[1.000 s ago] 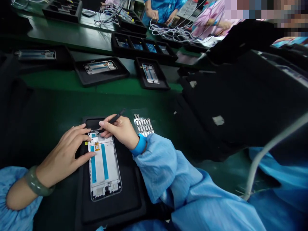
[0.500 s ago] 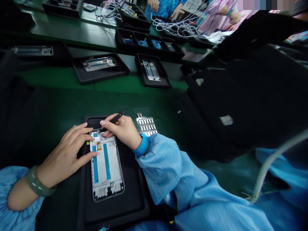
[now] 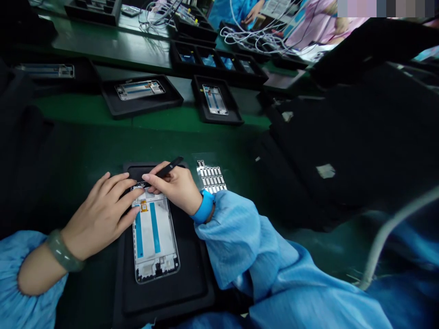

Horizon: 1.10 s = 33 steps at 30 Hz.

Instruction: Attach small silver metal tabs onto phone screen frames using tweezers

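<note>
Matt black plastic tray (image 3: 161, 301), silvery metal phone frame (image 3: 155, 233), crinkled thin blue cloth sleeve (image 3: 233, 237).

Dim light, soft shadows, wide-angle distortion bowing the edges.

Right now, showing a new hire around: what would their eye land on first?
The white phone frame on a black tray sits at the center, the right hand holding black tweezers over its top end and the left hand resting on it. Beside it lies a silver sheet of small strips, and white cables tangle at the far top.
</note>
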Each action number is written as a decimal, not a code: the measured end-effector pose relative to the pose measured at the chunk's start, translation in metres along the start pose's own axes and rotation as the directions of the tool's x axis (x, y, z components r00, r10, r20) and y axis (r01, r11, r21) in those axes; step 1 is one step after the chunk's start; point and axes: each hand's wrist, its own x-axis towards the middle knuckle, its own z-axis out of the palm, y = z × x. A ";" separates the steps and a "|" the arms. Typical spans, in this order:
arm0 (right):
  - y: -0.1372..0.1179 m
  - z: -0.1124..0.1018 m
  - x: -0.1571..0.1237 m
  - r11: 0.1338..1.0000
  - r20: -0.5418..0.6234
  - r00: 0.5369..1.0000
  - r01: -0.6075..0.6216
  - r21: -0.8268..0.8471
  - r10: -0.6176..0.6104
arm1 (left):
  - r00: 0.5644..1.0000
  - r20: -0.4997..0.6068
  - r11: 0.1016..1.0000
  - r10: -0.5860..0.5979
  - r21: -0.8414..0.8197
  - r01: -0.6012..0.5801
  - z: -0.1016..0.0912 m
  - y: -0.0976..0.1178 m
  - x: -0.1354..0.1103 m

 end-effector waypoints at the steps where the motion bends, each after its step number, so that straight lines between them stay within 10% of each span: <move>1: -0.002 0.000 0.000 1.000 -0.027 0.999 0.018 0.002 -0.018 | 1.000 -0.002 1.000 -0.005 0.022 0.005 -0.001 0.002 0.001; 6: -0.013 -0.005 0.008 0.982 -0.191 0.978 0.118 0.146 -0.089 | 0.999 -0.033 0.999 -0.035 0.034 0.036 -0.002 0.009 0.002; 33: -0.009 -0.005 0.011 0.825 0.107 0.939 0.338 -0.453 -0.326 | 0.997 -0.021 0.997 -0.069 0.026 0.069 0.003 0.010 -0.001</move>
